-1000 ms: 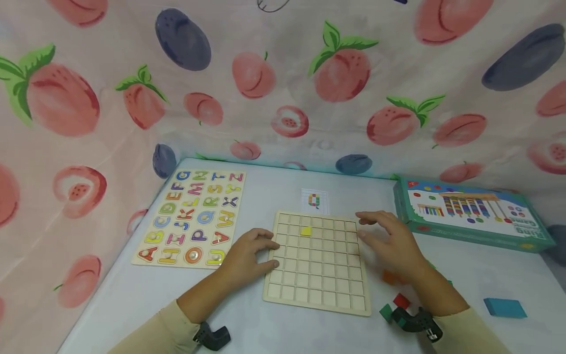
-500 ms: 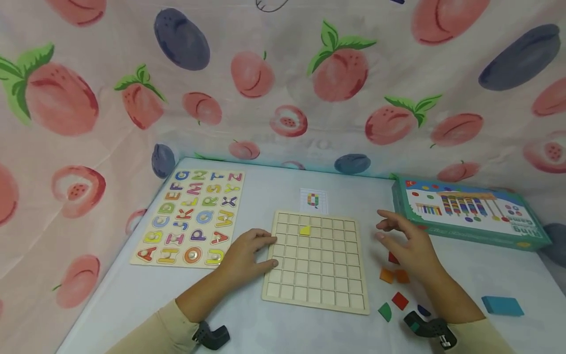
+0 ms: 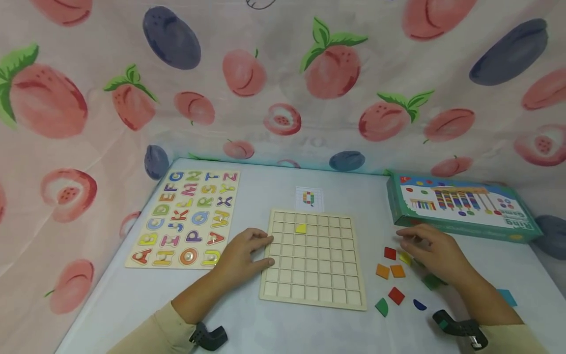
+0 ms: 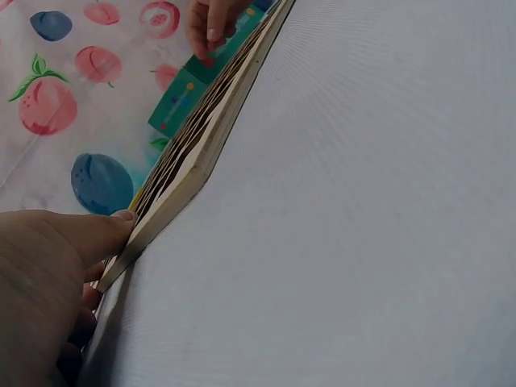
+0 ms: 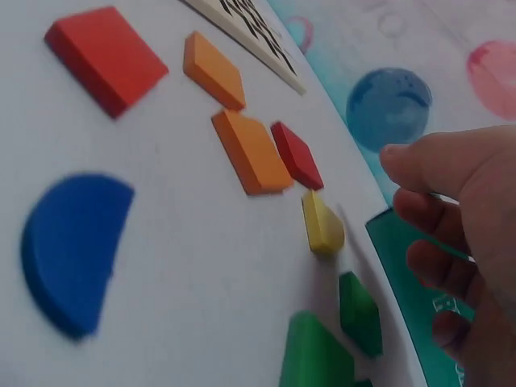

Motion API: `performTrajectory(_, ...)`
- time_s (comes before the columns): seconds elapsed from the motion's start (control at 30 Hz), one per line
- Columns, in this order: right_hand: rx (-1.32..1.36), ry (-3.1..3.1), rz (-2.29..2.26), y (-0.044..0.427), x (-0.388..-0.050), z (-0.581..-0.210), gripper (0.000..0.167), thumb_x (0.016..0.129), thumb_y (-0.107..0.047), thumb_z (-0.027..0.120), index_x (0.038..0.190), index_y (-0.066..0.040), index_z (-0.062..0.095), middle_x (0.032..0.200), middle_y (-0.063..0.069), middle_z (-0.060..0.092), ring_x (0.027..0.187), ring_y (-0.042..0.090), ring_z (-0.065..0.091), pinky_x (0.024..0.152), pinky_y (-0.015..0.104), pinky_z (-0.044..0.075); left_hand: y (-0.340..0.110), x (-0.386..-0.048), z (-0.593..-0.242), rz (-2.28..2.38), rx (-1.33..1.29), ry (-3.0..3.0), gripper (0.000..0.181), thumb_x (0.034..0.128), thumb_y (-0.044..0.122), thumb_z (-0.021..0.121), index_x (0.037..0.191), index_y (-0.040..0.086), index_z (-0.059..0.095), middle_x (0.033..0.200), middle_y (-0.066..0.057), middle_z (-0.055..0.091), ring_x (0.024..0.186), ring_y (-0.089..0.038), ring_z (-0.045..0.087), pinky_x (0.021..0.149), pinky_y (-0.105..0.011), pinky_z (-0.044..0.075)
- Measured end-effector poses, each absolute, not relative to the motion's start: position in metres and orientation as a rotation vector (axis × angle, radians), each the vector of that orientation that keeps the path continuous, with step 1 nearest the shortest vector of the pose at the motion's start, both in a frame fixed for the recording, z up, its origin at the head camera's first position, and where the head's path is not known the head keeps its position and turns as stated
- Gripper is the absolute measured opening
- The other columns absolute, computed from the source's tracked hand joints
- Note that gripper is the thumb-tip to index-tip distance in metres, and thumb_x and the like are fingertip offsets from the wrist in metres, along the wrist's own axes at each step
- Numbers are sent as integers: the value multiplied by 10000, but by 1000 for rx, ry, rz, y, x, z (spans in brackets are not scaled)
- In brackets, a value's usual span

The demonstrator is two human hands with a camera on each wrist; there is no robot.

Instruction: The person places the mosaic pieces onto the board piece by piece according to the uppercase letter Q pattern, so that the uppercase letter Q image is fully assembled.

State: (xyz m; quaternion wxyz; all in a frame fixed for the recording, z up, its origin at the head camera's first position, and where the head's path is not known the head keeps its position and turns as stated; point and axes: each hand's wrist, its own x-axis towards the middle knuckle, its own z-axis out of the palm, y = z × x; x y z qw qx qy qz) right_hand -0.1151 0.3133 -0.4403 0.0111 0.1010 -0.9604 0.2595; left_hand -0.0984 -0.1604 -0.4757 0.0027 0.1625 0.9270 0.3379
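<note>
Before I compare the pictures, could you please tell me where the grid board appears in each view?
Head: the grid board, lower centre, left hand at its edge.
Left wrist: the grid board slants from top centre to lower left.
Right wrist: part of the grid board, cut off at top centre.
Shared landmark: the green box; right, upper left and lower right, in that order.

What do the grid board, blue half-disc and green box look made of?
Grid board: probably wood, matte, judging by its pale tan edge. Blue half-disc: painted wood or plastic, smooth, evenly coloured. Green box: likely smooth printed cardboard, given its pictured panels.
</note>
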Motion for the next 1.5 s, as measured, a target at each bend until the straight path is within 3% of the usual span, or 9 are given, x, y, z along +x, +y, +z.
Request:
performTrajectory(0.17, 282, -3101, 815, 324, -114, -440, 370, 994, -308, 792, 1313, -129, 739, 1271, 126, 698, 1158, 361, 616, 950, 599, 544, -161, -99, -475, 1075, 512, 2904, 558, 855, 253, 931, 1362, 110, 749, 1322, -2, 647, 1245, -224, 617, 1062, -437, 512)
performTrajectory(0.27, 248, -3148, 830, 329, -113, -440, 423, 974, -344, 811, 1321, -115, 733, 1314, 156, 686, 1202, 401, 595, 980, 677, 503, -161, -100, -475, 1077, 510, 2903, 563, 854, 260, 932, 1364, 111, 748, 1319, 4, 648, 1238, -216, 619, 1057, -429, 516)
performTrajectory(0.87, 330, -3099, 776, 311, -111, -456, 369, 872, -359, 911, 1186, -196, 808, 1211, 59, 715, 1153, 325, 595, 972, 612, 518, -162, -101, -478, 1033, 512, 2919, 569, 859, 279, 926, 1378, 134, 743, 1333, 18, 642, 1260, -206, 611, 1064, -426, 515)
performTrajectory(1.1, 370, -3064, 754, 310, -115, -459, 306, 869, -321, 918, 1136, -202, 829, 1145, 7, 723, 1109, 285, 607, 942, 557, 540, -162, -99, -476, 1037, 495, 2912, 566, 857, 274, 926, 1378, 146, 746, 1333, 8, 643, 1244, -223, 618, 1063, -437, 518)
performTrajectory(1.37, 436, -3018, 751, 308, -118, -457, 313, 891, -344, 893, 1159, -200, 820, 1144, 5, 749, 1132, 304, 626, 958, 617, 537, -161, -99, -475, 1030, 498, 2911, 568, 857, 277, 925, 1379, 146, 745, 1338, 11, 642, 1253, -219, 616, 1067, -437, 516)
performTrajectory(1.5, 492, -2965, 758, 302, -120, -455, 291, 894, -315, 891, 1156, -210, 817, 1140, -9, 770, 1121, 288, 645, 938, 588, 550, -162, -99, -475, 1034, 521, 2916, 565, 857, 281, 924, 1374, 141, 748, 1335, 11, 644, 1249, -219, 620, 1064, -441, 517)
